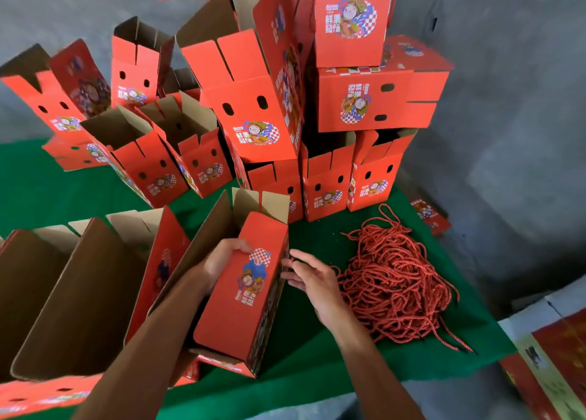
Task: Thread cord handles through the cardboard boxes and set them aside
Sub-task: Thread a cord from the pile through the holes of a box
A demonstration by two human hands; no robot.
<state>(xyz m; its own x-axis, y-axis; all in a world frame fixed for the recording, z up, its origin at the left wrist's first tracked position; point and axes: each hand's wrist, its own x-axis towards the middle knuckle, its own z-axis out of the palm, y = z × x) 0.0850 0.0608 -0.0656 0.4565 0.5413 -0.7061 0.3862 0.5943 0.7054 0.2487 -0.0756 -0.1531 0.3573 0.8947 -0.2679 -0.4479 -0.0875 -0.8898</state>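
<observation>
An open red cardboard box [244,296] with a cartoon print lies tilted on the green table [317,365] in front of me. My left hand [222,261] reaches inside it and grips the upper edge of its printed panel. My right hand [310,277] is at the box's right side wall, fingertips pinching a bit of red cord against it. A heap of red twisted cord handles [396,280] lies on the cloth just right of that hand.
Many red boxes [253,109] stand stacked behind, some with cords fitted. Several open boxes [69,293] lie in a row at the left. One flat box [429,213] lies past the table's right edge. A larger carton [551,356] sits at the lower right.
</observation>
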